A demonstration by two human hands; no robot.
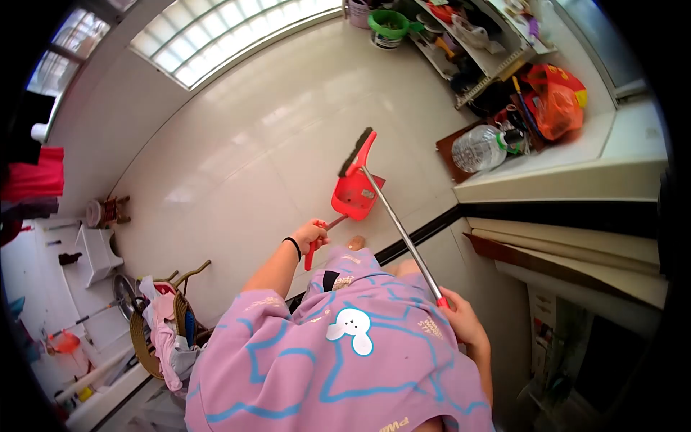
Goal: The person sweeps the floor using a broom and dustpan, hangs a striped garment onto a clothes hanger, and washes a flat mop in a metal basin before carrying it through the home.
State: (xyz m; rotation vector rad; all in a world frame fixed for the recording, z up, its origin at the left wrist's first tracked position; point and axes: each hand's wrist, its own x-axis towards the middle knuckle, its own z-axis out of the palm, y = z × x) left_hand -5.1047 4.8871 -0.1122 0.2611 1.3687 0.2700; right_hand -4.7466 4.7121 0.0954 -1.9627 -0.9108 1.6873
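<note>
In the head view my left hand (312, 234), a black band on its wrist, is closed around the handle of a red dustpan (347, 210). The pan part lies out in front of my foot, and a small pale patch shows inside it. Down at the right, my right hand (461, 317) grips the red end of a broom (396, 219) with a silver pole. The broom's red head with dark bristles is just beyond the dustpan, its pole crossing over the pan's right side. I cannot tell whether the bristles touch the floor.
Pale tiled floor (266, 137) spreads ahead. On the right, a shoe rack (497, 57), a large clear bottle (479, 147) and an orange-red bag (558, 108) line the side. A green bucket (387, 27) stands far back. A clothes-laden chair (162, 324) is at the left.
</note>
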